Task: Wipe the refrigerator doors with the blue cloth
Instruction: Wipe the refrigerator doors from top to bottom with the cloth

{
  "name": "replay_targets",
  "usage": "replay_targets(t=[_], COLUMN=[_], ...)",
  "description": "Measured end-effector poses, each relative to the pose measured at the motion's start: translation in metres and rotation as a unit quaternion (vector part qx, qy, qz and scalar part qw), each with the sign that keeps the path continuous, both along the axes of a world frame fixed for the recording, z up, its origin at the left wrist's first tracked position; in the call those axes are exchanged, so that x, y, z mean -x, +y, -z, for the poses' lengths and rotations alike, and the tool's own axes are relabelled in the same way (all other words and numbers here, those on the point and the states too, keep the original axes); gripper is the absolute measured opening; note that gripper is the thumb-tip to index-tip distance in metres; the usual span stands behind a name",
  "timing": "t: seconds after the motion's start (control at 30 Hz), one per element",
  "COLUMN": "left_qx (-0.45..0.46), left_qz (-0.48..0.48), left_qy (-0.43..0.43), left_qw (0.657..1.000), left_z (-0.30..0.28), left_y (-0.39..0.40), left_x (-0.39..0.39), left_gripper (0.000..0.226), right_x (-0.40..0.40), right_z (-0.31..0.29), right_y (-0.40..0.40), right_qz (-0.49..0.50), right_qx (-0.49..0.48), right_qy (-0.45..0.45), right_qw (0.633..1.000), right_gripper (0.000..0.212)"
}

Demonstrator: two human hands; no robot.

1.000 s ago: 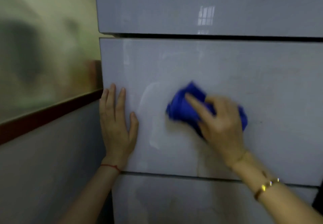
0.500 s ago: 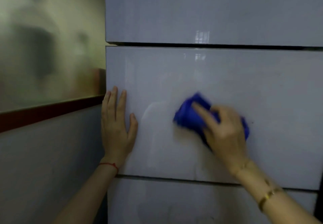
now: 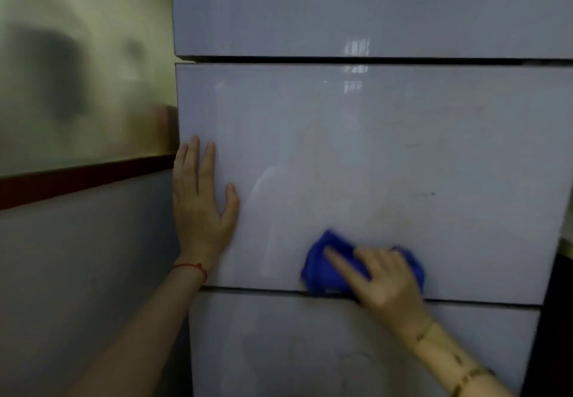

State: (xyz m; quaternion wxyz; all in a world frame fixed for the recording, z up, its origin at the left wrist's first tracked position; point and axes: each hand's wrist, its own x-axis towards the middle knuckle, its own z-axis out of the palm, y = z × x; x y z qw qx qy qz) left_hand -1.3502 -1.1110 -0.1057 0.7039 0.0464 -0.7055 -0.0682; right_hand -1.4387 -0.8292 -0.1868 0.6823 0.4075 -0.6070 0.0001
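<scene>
Refrigerator door (image 3: 387, 154) glossy, smooth, faintly smudged; blue cloth (image 3: 328, 272) soft, matt.

Cloth (image 3: 328, 268) under right hand (image 3: 387, 285), low on door (image 3: 372, 154)

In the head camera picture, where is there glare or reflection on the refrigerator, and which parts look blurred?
Head view: a bright window-like reflection sits near the gap between the top door and middle door; the right hand and blue cloth are slightly motion-blurred; the left hand looks sharper; the wall at left is hazy.
</scene>
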Motion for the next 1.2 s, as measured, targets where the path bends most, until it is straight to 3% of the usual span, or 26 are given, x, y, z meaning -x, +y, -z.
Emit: replay_targets(t=[0.17,0.3,0.37,0.47,0.6,0.67,0.77,0.83,0.93,1.03,1.1,1.2], left_qx=[0.002,0.007,0.007,0.003,-0.002,-0.002,0.0,0.002,0.003,-0.001,-0.002,-0.006], left_qz=[-0.006,-0.008,-0.003,-0.001,-0.011,-0.012,-0.012,-0.016,-0.02,-0.018,-0.02,-0.022], left_qy=[-0.001,0.003,0.004,-0.001,-0.013,-0.015,-0.022,-0.025,-0.023,-0.026,-0.029,-0.035], left_qw=[1.0,1.0,1.0,1.0,1.0,1.0,1.0,1.0,1.0,0.999,0.999,0.999], left_z=[0.0,-0.001,-0.001,0.0,0.001,0.0,0.0,0.0,0.0,0.0,0.0,0.0], left_y=[0.002,0.001,0.001,0.002,0.003,0.003,0.002,0.002,0.002,0.003,0.004,0.002], left_x=[-0.001,0.0,0.0,0.001,0.002,0.002,0.001,0.0,0.0,0.002,0.002,0.003], left_gripper=[0.06,0.06,0.06,0.062,0.066,0.067,0.068,0.068,0.068,0.067,0.068,0.069], right_x=[0.002,-0.008,-0.003,0.006,0.006,-0.002,-0.013,-0.009,0.002,0.009,0.005,-0.007], right_z=[-0.079,-0.015,-0.001,-0.04,-0.126,-0.137,-0.097,-0.067,-0.068,-0.125,-0.165,-0.166], right_y=[-0.012,-0.032,-0.015,0.012,-0.002,-0.032,-0.062,-0.049,-0.006,0.015,-0.001,-0.047], right_qz=[-0.05,-0.035,-0.032,-0.054,-0.112,-0.098,-0.059,-0.047,-0.053,-0.086,-0.103,-0.075], right_qx=[0.212,0.054,0.025,0.156,0.354,0.326,0.152,0.085,0.149,0.31,0.369,0.28], right_qy=[-0.064,-0.04,-0.04,-0.08,-0.123,-0.114,-0.051,-0.036,-0.084,-0.135,-0.139,-0.111], right_qw=[0.974,0.997,0.998,0.983,0.92,0.933,0.985,0.995,0.984,0.937,0.913,0.951], right_gripper=[0.043,0.057,0.059,0.05,0.034,0.037,0.049,0.052,0.05,0.038,0.033,0.039])
